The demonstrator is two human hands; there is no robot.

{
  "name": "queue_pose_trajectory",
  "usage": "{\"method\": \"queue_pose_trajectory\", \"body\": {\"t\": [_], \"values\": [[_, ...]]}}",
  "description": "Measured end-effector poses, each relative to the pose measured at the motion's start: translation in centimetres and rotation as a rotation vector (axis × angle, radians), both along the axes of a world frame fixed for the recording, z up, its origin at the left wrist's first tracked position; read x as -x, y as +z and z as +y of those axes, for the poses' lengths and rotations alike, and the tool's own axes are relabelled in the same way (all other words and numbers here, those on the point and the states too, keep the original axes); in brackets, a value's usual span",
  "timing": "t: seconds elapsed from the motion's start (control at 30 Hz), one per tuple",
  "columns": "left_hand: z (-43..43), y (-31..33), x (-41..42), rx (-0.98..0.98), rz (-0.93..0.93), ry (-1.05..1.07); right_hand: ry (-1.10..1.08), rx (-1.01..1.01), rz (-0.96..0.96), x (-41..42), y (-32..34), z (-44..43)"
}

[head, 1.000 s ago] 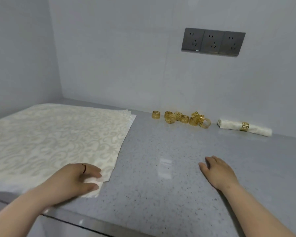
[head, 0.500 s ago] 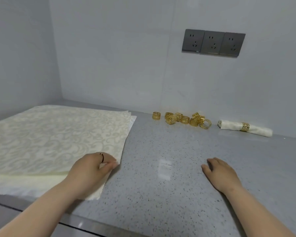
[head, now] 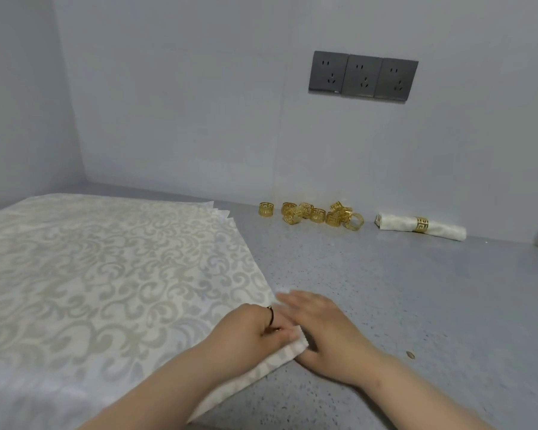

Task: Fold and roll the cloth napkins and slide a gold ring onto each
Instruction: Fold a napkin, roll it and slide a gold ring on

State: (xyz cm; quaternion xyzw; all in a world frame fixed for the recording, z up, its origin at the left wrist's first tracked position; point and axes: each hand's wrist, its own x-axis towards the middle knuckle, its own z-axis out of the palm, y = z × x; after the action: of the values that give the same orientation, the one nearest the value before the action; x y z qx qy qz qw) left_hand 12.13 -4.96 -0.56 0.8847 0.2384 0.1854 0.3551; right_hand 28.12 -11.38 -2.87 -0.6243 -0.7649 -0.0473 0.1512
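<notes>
- The right hand (head: 326, 332) had crossed the bare desk (head: 416, 290) to join the left hand (head: 249, 330) at the near right corner of the napkin stack (head: 106, 274).
- The left hand pinched that corner and the right lay flat, blurred; peeling off one napkin probably came next.
- The gold rings (head: 311, 214) and one finished roll (head: 420, 226) sat by the back edge, out of the way.

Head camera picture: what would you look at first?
Probably the big stack of cream swirly napkins covering the left of the counter, with the left hand and right hand at its near corner. Then the shiny gold rings heaped by the back wall, beside one rolled napkin already ringed.
</notes>
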Motion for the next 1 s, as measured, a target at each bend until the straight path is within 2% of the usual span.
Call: {"method": "queue_pose_trajectory", "body": {"t": [0.1, 0.2, 0.3, 0.33, 0.4, 0.5, 0.73, 1.0], "values": [[0.3, -0.1, 0.7, 0.049, 0.021, 0.021, 0.051, 0.075, 0.127, 1.3, 0.0, 0.5], [1.5, 0.5, 2.4, -0.034, 0.086, 0.212, 0.016, 0.042, 0.194, 0.9, 0.0, 0.5], [4.0, 0.8, 5.4, -0.397, 0.530, 0.402, 0.007, 0.095, 0.171, -0.1, -0.5, 0.4], [4.8, 0.5, 6.3, -0.434, 0.684, 0.426, 0.003, 0.124, 0.166, -0.4, -0.7, 0.3], [5.8, 0.0, 7.3, -0.351, 0.868, 0.454, -0.023, 0.149, 0.188, -1.1, -0.6, 0.0], [6.4, -0.7, 7.1, -0.245, 0.896, 0.446, -0.037, 0.131, 0.147, -2.1, -0.6, -0.8], [6.7, -0.8, 2.6, -0.318, 0.886, 0.296, -0.146, 0.103, 0.230, -4.5, 0.0, -5.2], [4.2, -0.7, -5.7, -0.314, 0.830, 0.071, -0.270, 0.031, 0.359, -8.6, 0.4, -12.1]]}}
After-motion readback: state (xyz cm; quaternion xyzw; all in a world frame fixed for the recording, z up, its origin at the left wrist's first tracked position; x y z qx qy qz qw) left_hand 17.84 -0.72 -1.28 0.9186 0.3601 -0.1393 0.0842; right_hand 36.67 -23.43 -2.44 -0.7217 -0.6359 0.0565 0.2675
